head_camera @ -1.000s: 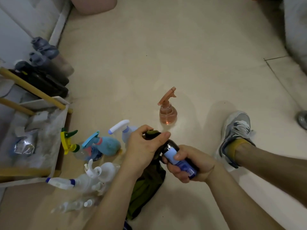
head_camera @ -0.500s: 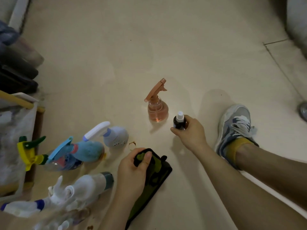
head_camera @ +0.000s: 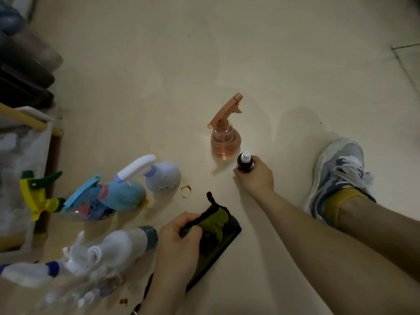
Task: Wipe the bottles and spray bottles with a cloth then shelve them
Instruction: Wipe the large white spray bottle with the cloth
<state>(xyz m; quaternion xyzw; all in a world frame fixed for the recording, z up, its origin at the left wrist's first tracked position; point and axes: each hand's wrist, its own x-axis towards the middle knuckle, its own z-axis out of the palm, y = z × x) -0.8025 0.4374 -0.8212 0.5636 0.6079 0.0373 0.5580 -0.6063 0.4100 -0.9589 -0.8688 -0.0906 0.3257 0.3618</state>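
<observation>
1. Small dark bottle (head_camera: 244, 165) with a white cap stands upright on the floor (head_camera: 227, 53), just beside the pink spray bottle (head_camera: 225, 142). The right hand (head_camera: 256, 178) curls its fingers round the bottle's body.
2. The fingers cover its side, so no writing can be read.
3. The left hand (head_camera: 179, 237) pinches a bunched edge of the green-and-black cloth (head_camera: 218, 226), which lies on the floor.
4. Crowded left of the cloth are a blue spray bottle (head_camera: 123, 196), a white-and-lavender spray bottle (head_camera: 163, 176), a yellow-green trigger bottle (head_camera: 38, 194) and a blurred white spray bottle (head_camera: 118, 244) on its side.
5. A grey-blue shoe (head_camera: 341, 171) rests to the right of the right hand, and a brown ring stain (head_camera: 186, 191) marks the floor near the cloth.
</observation>
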